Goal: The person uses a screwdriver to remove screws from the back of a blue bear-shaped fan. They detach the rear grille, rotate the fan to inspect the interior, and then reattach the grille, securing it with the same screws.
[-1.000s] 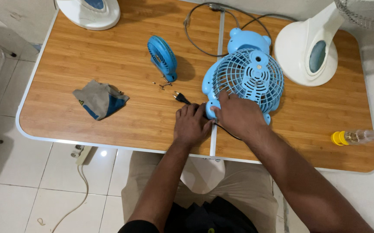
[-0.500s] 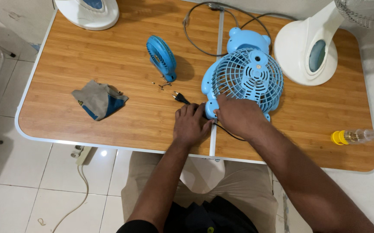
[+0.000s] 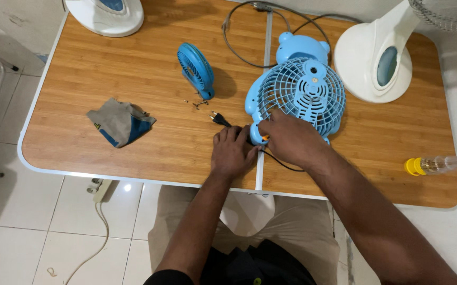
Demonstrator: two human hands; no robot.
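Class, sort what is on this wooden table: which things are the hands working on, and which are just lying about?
In hand:
- round light-blue fan with grille guard
- left hand
- right hand
- black plug and cord
- small orange-tipped tool

Lying about:
- small blue fan blade part
- crumpled grey-blue cloth
- white fan bases
- yellow-capped clear bottle

The scene is viewed from a single head-worn camera, aimed steeply down at the wooden table (image 3: pixel 133 79) from close above. No second view is provided.

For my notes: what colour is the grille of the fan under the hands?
Light blue; the fan grille shows best in the head view.
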